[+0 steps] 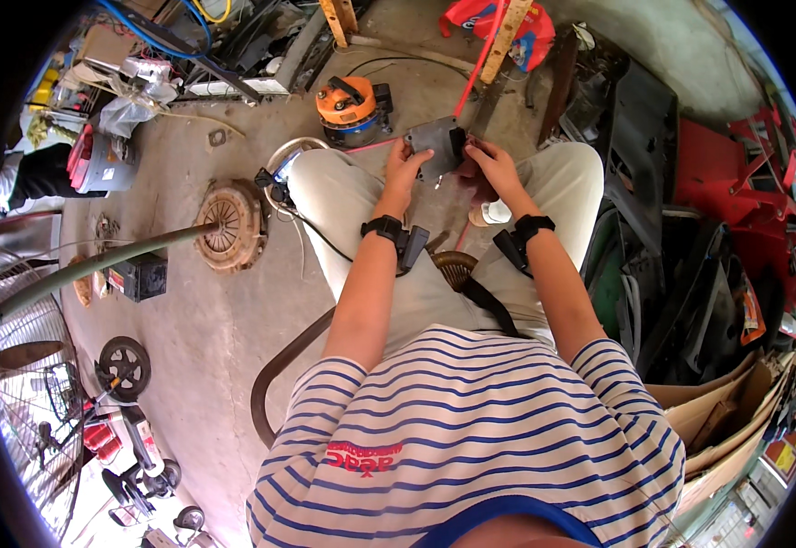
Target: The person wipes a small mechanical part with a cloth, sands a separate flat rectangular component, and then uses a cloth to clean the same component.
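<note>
Above my knees, my left hand (404,172) is closed on the left edge of a flat dark-grey panel (432,144), its thumb lying on the face. My right hand (497,170) pinches at the panel's right side, by a black part (457,142). Whether that black part belongs to the panel is unclear. Under the right fingers hangs something dark reddish (482,190), too blurred to name. A small white object (494,213) shows between my thighs. Both wrists wear black straps with small black devices.
An orange vacuum-like machine (347,108) stands ahead. At left, a round rusty clutch-like part (231,226) lies on the concrete floor beside a black battery-like box (139,276). Red parts (736,169), black panels (631,119) and cardboard (704,402) crowd the right. A hose (106,260) crosses the left.
</note>
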Available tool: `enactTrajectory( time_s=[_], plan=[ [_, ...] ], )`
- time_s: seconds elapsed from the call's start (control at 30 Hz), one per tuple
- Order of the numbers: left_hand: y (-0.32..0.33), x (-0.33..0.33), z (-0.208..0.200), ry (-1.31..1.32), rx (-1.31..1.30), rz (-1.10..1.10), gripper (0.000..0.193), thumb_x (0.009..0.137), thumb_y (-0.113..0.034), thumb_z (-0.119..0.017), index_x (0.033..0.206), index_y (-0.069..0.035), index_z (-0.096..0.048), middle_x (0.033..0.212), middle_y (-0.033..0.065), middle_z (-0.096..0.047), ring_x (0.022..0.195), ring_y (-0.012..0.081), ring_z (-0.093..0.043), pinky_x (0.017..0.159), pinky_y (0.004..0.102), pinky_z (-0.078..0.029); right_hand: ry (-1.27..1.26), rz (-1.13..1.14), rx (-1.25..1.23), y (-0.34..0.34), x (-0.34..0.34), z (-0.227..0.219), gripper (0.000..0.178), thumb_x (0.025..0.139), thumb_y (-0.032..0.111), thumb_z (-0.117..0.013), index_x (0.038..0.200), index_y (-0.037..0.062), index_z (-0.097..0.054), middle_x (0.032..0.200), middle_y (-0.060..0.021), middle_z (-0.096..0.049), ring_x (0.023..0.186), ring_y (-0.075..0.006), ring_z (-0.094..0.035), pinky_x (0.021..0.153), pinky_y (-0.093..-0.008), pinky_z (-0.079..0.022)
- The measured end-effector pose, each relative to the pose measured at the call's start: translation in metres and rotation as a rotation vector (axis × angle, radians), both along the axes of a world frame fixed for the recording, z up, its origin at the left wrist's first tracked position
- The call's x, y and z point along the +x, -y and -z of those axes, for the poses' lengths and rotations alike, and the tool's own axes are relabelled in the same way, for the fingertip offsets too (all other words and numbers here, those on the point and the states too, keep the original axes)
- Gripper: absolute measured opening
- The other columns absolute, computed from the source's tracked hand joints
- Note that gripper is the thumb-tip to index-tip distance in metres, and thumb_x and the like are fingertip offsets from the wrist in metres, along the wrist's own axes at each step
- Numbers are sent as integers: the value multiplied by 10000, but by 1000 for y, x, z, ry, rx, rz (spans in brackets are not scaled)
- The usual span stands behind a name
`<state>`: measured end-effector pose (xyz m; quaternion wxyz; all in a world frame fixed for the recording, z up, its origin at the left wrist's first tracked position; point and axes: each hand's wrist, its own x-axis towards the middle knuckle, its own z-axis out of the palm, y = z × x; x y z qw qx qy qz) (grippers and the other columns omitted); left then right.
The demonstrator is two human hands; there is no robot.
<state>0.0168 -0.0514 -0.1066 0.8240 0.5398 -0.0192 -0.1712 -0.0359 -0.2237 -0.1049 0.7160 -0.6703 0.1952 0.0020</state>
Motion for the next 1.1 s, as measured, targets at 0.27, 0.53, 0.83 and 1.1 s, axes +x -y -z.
enactTrajectory(
  time_s=[0.27,0.53,0.83,1.1],
  plan=[
    [-2,-1,-4,-38,65,38,426,709,-8,-614,1078,-40,-405,953,80,-559,855,149,-536,727,248,-423,76,99,-113,4,3,4,281,790,209,-586,995,26,-527,845,-44,-577,781,-132,-531,671,-258,-430],
    [-2,1,5,-55,89,40,476,710,-28,-630,1109,-35,-372,942,85,-562,840,142,-535,697,239,-420,131,-12,25,4,2,1,256,763,175,-588,960,12,-568,874,-68,-595,775,-125,-537,676,-234,-423],
    [-2,4,8,-72,44,138,481,693,0,-642,1101,-63,-396,931,82,-583,822,132,-552,692,241,-428,197,143,-138,3,1,10,313,795,244,-565,1019,38,-493,830,-38,-566,769,-120,-536,658,-248,-432],
    [-3,4,5,-93,-81,167,526,689,-12,-655,1134,-87,-383,954,84,-585,870,152,-556,731,264,-432,-233,-53,456,4,-2,0,373,807,386,-495,978,56,-525,782,-90,-573,630,-191,-552,586,-284,-452]
  ],
)
